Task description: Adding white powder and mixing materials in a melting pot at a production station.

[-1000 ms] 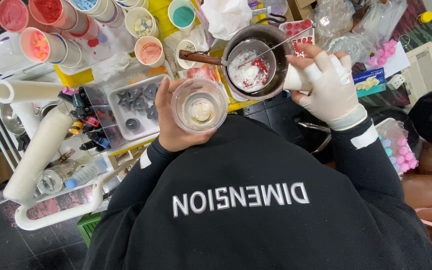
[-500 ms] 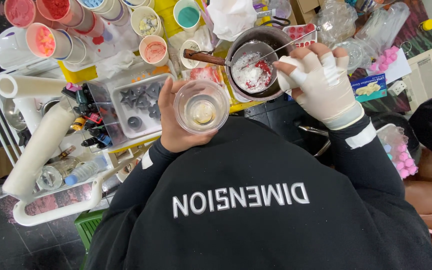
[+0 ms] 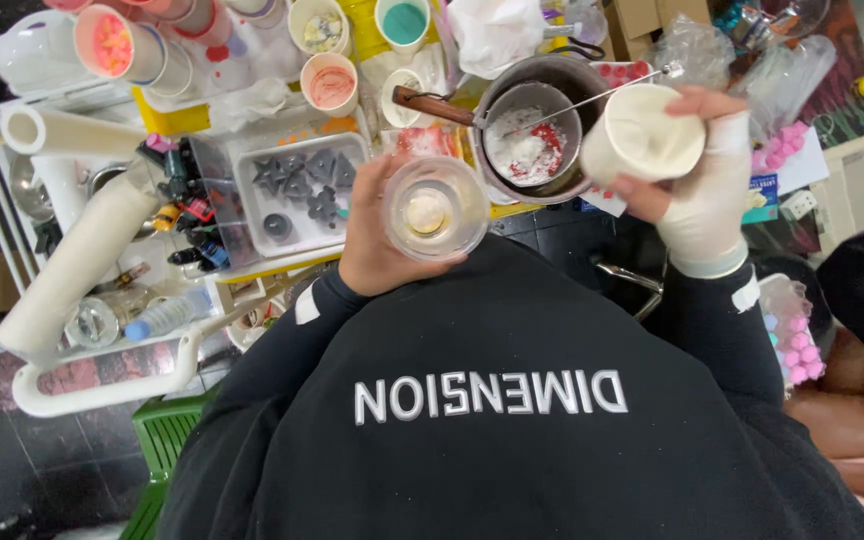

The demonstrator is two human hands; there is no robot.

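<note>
This looks like a small craft workshop, probably for candle or soap making. A crowded worktable (image 3: 177, 118) carries paper cups of pink and teal colouring (image 3: 404, 22), a grey mould tray of star shapes (image 3: 297, 190), small dye bottles (image 3: 187, 215) and a metal melting pot (image 3: 532, 130) with white and red residue. Rolls of white paper (image 3: 72, 265) lie at its edge.

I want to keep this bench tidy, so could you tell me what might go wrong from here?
The right hand holds the white cup tipped on its side above the pot; anything inside could miss the pot and spill. The left hand holds the glass off the table's edge over the lap, so a slip would probably drop it. The table is crowded with cups, easily knocked.
</note>
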